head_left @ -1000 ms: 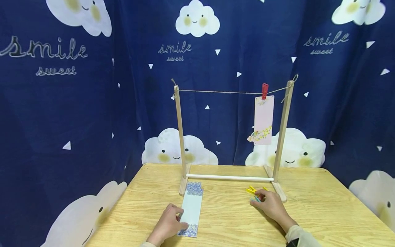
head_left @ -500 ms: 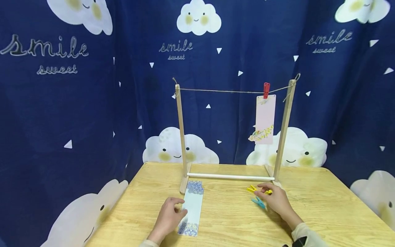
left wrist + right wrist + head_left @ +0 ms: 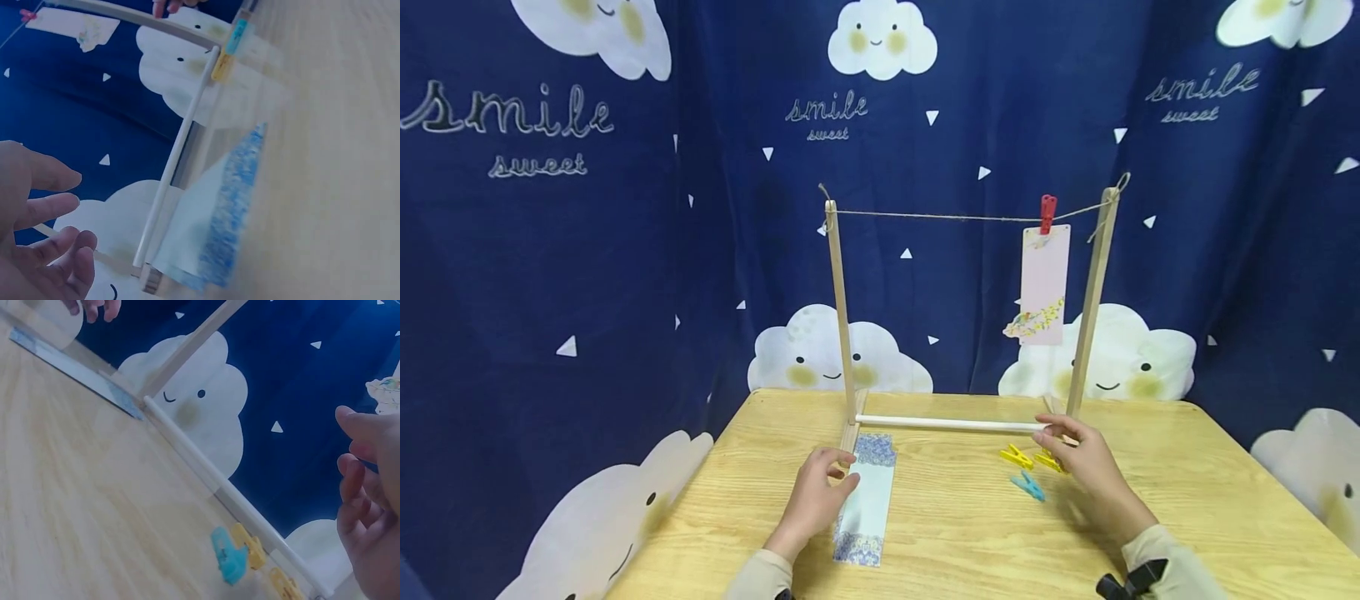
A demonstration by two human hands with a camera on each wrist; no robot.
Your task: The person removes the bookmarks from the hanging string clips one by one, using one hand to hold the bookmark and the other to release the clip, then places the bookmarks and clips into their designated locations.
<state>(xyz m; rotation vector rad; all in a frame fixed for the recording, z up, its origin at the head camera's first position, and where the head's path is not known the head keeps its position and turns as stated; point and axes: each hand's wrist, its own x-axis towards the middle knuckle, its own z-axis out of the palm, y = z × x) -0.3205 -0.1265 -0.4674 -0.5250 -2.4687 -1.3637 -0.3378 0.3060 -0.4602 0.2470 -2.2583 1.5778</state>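
Note:
A pale blue-green card (image 3: 871,504) with blue patterned ends lies on the table, its far end by the rack's left foot. Over its left edge hovers my left hand (image 3: 816,500), fingers loosely bent and holding nothing; the left wrist view shows it apart from the card. My right hand (image 3: 1093,467) is above the clothespins near the rack's right foot. Its fingers are loosely bent, with nothing between them in the right wrist view. Below it lie a yellow clothespin (image 3: 1016,456), another yellow clothespin (image 3: 1048,460) partly behind the fingers, and a blue clothespin (image 3: 1028,486).
A wooden rack with a left post (image 3: 840,308), a right post (image 3: 1092,308) and a white crossbar (image 3: 947,424) stands at the table's back. From its string (image 3: 936,217) hangs a pink card (image 3: 1043,279), held by a red clothespin (image 3: 1048,214). Behind is a blue curtain (image 3: 880,275).
My right hand has let the blue clothespin go on the table and risen away from the clothespins. My left hand has lifted off the card and moved forward along it.

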